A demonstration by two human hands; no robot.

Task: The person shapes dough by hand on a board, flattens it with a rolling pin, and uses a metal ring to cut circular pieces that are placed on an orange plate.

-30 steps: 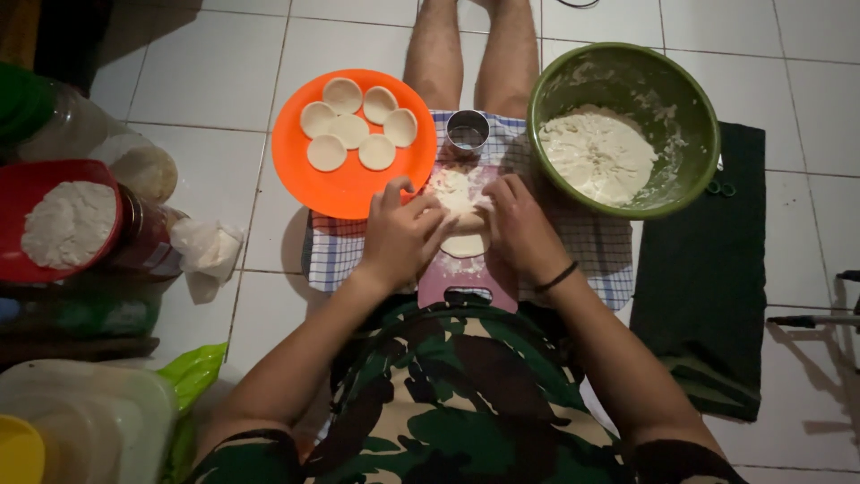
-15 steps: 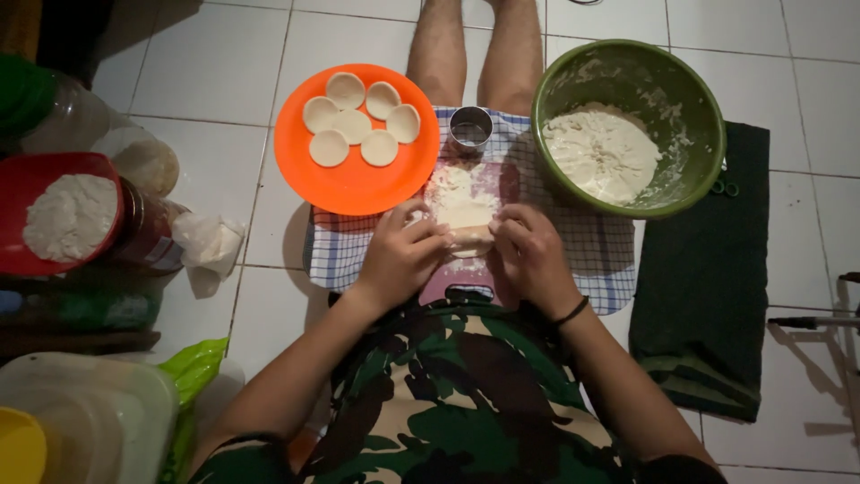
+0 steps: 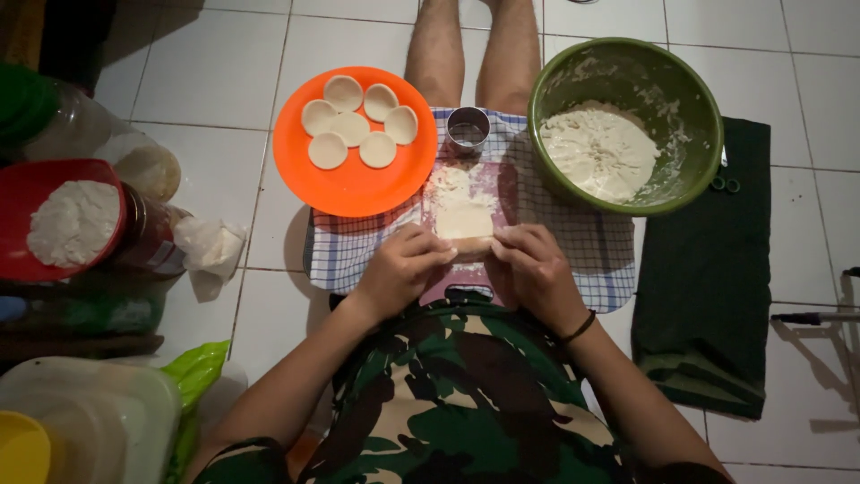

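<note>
A flat sheet of pale dough (image 3: 461,208) lies on a pink board (image 3: 498,186) over a checked cloth (image 3: 587,249). My left hand (image 3: 401,269) and my right hand (image 3: 530,267) rest side by side at the near edge of the dough, fingers curled down on what looks like a rolling pin, mostly hidden beneath them. A small round metal cutter (image 3: 468,128) stands just beyond the board. An orange plate (image 3: 356,186) at the upper left carries several cut dough rounds (image 3: 358,128).
A green bowl (image 3: 672,94) with a lump of dough stands at the right, beside a dark green cloth (image 3: 708,269). At the left are a red bowl of flour (image 3: 72,222), jars, a plastic bag (image 3: 208,249) and a lidded tub (image 3: 98,417). My bare legs (image 3: 475,49) stretch ahead.
Both hands have drawn back toward my body from the middle of the dough to its near edge. The dough sheet now lies longer and flatter on the board.
</note>
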